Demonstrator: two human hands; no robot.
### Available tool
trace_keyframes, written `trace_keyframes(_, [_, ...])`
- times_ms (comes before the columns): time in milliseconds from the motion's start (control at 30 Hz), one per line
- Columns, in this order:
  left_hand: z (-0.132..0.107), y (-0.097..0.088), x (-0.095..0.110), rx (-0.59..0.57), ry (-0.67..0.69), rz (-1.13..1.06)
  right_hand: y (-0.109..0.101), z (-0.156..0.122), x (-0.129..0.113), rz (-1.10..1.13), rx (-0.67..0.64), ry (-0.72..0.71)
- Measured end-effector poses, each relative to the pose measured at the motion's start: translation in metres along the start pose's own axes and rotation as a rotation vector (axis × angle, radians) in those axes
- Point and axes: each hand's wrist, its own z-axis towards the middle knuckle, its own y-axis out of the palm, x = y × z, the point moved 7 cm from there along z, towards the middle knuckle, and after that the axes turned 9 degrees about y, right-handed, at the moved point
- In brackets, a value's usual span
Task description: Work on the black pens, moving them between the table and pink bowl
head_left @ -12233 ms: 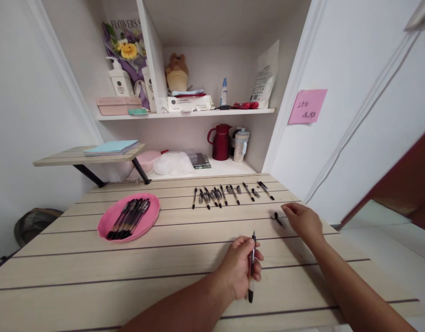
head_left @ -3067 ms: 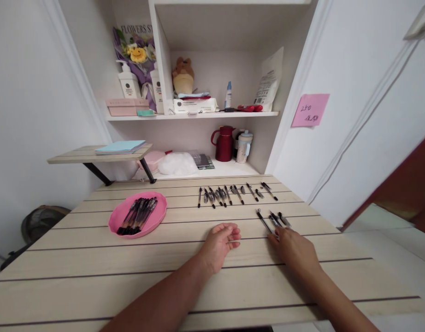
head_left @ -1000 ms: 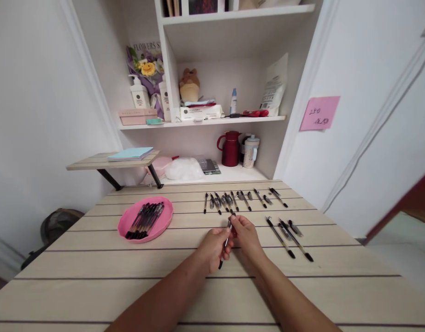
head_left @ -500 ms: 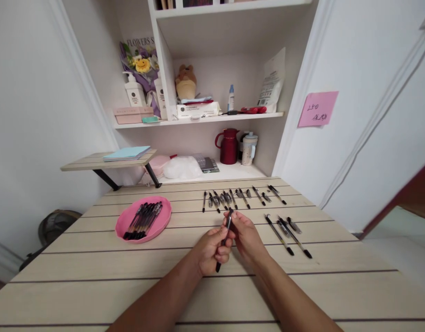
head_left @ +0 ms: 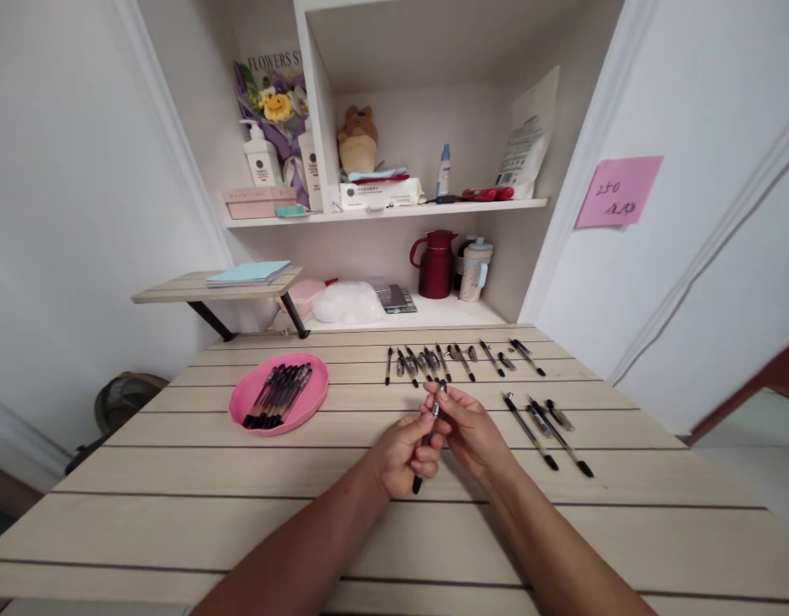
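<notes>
My left hand is closed around the barrel of a black pen, whose dark lower end sticks out below the fist. With its thumb and fingertips, my right hand pinches the pen cap at the upper end. Fingers hide how far the cap sits on the barrel. To the right lie uncapped pens and a loose clear cap. Beyond my hands, more pens and caps are spread in a row. At the left, a pink plate holds several capped pens.
A small raised stand with blue paper stands at the back left. Behind the wooden table, shelves carry a red jug, a light cup and a plastic bag. A pink note is on the wall.
The view has shifted, so the scene sits a little further right. Both hands stay together on the pen, and the silvery part between them shows more plainly.
</notes>
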Motion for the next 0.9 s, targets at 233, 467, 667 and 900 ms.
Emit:
trace_keyframes(233, [0.000, 0.005, 0.000, -0.032, 0.075, 0.022, 0.009, -0.006, -0.002, 0.060, -0.013, 0.013])
trace_keyframes(467, [0.006, -0.010, -0.007, 0.152, 0.188, 0.154, -0.015, 0.004, 0.008, -0.293, 0.223, -0.038])
trace_keyframes(667, [0.002, -0.001, -0.005, 0.074, 0.078, 0.042, -0.010, 0.001, 0.005, -0.086, 0.155, -0.053])
trace_keyframes(900, [-0.007, 0.013, 0.003, -0.104, -0.004, -0.044, 0.007, -0.007, -0.005, 0.002, -0.013, -0.046])
